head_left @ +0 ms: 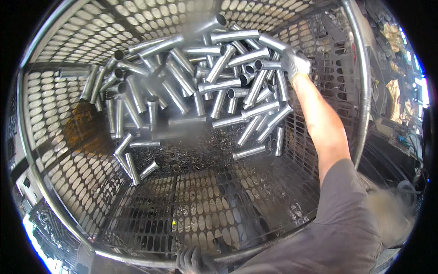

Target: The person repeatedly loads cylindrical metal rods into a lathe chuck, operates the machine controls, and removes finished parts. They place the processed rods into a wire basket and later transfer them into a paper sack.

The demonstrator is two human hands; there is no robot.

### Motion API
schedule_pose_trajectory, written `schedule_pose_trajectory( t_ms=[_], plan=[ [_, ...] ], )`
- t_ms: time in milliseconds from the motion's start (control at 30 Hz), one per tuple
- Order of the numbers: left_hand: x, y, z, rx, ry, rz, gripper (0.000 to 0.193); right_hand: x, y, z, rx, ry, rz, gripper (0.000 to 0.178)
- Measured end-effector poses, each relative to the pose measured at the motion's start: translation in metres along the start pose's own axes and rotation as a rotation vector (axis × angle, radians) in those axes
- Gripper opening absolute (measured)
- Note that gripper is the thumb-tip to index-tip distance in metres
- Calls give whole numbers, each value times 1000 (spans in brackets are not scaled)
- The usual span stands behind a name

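Observation:
My right hand (297,65), in a pale work glove, reaches deep into a mesh metal bin (362,86). Its fingers close around the end of a shiny metal tube (273,42) at the right side of the heap; glare partly washes out the grip. A second tube (270,65) lies close beside that hand. At the near edge, my left hand (195,260) wears a dark glove and is wrapped over the bin's round rim. Many silvery tubes with flared ends (180,77) lie jumbled at the far side.
Dark metal shavings (191,155) cover part of the bin floor. A few tubes (132,166) lie apart at the left. The near mesh wall (200,205) rises toward me. Rusty brown staining (86,130) marks the left side. Equipment and cables (401,141) stand outside, right.

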State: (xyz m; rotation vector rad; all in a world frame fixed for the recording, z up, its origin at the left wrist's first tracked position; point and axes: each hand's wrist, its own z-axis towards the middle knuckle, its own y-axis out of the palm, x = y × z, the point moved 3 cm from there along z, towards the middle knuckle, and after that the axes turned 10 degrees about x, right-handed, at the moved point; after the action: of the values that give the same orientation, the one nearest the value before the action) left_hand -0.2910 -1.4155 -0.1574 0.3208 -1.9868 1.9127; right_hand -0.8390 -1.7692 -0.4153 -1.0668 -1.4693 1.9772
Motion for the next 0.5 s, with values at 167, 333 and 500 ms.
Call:
schedule_pose_trajectory(
  t_ms=[167, 333, 500],
  plan=[
    [-12, -5, -28, 103, -7, -47, 39, -20, -164, -124, -366, 210, 873, 11],
    [-12, -37, -51, 264, -104, -292, 87, -77, -357, -323, -745, -273, 625, 17],
    [-10, -128, -225, 616, 29, -178, 79, -63, -512, -549, -1155, -586, 723, 30]
  ],
)
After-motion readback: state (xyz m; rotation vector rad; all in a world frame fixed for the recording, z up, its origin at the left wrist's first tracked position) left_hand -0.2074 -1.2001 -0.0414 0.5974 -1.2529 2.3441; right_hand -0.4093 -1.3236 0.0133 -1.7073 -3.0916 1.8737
